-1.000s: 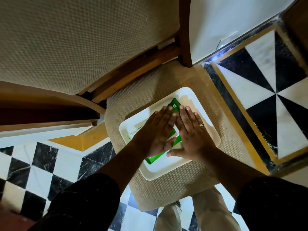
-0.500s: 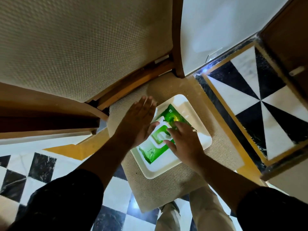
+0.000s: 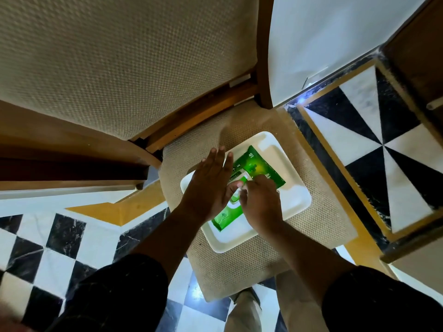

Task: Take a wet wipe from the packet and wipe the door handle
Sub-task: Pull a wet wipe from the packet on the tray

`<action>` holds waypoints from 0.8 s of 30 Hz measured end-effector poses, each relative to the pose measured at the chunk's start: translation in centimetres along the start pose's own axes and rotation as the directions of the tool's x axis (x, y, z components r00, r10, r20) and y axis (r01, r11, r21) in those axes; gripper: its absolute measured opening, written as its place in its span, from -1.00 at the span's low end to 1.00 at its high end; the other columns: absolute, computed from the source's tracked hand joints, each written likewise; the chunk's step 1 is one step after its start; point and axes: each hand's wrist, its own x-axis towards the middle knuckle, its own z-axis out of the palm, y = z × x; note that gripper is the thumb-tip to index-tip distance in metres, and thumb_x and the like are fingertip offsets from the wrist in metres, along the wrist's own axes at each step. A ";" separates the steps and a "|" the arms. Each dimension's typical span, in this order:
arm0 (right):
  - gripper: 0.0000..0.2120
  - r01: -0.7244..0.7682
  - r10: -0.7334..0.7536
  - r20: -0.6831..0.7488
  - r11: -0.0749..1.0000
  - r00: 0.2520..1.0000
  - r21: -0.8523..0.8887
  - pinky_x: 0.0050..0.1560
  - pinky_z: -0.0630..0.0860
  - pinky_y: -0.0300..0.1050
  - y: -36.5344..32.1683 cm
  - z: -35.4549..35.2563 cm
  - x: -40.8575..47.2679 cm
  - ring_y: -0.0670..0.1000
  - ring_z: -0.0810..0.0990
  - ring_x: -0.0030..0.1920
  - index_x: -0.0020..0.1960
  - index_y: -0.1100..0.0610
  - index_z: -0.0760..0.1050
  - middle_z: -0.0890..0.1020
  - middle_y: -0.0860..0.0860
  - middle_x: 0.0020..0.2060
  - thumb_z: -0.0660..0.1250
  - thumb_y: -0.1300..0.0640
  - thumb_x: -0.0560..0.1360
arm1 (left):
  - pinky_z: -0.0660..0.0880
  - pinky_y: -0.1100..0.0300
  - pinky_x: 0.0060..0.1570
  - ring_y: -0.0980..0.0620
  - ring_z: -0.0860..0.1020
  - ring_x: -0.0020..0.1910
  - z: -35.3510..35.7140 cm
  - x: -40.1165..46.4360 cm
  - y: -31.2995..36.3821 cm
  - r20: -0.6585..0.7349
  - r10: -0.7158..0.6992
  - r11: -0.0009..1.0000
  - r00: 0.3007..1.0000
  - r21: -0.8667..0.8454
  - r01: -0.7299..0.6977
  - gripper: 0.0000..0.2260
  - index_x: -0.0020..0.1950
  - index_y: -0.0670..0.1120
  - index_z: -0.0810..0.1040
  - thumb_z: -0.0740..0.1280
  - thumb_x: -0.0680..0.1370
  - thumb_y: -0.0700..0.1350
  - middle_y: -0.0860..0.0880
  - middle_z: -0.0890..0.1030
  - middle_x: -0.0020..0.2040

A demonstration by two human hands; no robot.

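Observation:
A green wet wipe packet [image 3: 261, 170] lies flat in a white square tray [image 3: 296, 200] on a woven beige chair seat [image 3: 323, 224]. My left hand [image 3: 208, 188] lies flat on the packet's left part, fingers straight and spread, and holds nothing. My right hand [image 3: 261, 204] covers the packet's middle, its thumb and fingertips pinched on the white flap [image 3: 236, 195] of the packet's opening. No wipe shows outside the packet. I cannot make out a door handle for certain.
The chair's woven back [image 3: 119, 63] and wooden frame [image 3: 199, 116] fill the upper left. A white wall [image 3: 335, 32] and a brown wooden panel [image 3: 422, 56] stand at the upper right. Black and white floor tiles [image 3: 383, 144] surround the chair. My trouser legs [image 3: 244, 312] show below the seat.
Both hands lay flat over the packet. My left hand slid to the packet's left side, and my right hand's fingers closed on the flap at its middle.

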 end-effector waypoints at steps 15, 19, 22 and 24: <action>-0.57 -0.349 0.204 0.284 0.557 0.937 0.753 -0.08 0.46 -0.33 4.8 -4.3 -3.6 -0.02 0.58 0.00 0.10 0.23 0.63 0.66 0.05 -0.02 0.17 0.09 0.36 | 0.08 -0.20 0.52 -0.24 -0.03 0.59 0.8 0.0 0.3 0.023 -0.082 0.996 0.996 -0.031 0.082 -0.26 0.59 -0.15 0.03 -0.18 0.55 0.30 -0.23 0.01 0.61; -0.74 -0.399 0.369 0.273 0.326 0.888 0.857 0.07 0.53 -0.11 7.1 -5.2 -4.5 0.05 0.60 0.01 -0.03 0.20 0.65 0.68 0.02 -0.05 0.20 0.36 0.51 | 0.08 -0.22 0.52 -0.24 -0.03 0.59 0.9 0.3 0.0 0.026 -0.097 0.995 0.995 -0.031 0.098 -0.25 0.59 -0.13 0.02 -0.20 0.54 0.32 -0.23 0.01 0.62; -0.70 -0.429 0.365 0.309 0.316 0.878 0.846 -0.01 0.58 -0.24 8.2 -5.7 -4.5 0.08 0.59 0.00 -0.11 0.17 0.61 0.65 0.14 0.02 0.18 0.47 0.52 | 0.08 -0.19 0.52 -0.24 0.00 0.59 2.0 0.1 1.3 0.025 -0.059 0.998 0.998 -0.011 0.059 -0.34 0.59 -0.13 0.05 -0.09 0.60 0.24 -0.24 0.05 0.61; -0.73 -0.495 0.405 0.379 0.233 0.832 0.837 -0.02 0.59 -0.18 8.7 -5.6 -3.9 0.13 0.60 0.02 -0.16 0.18 0.58 0.62 0.19 0.03 0.19 0.45 0.54 | 0.11 -0.18 0.52 -0.24 0.00 0.59 3.3 -0.3 2.4 0.041 -0.042 0.999 0.998 -0.002 0.042 -0.37 0.59 -0.13 0.07 -0.04 0.61 0.20 -0.22 0.06 0.61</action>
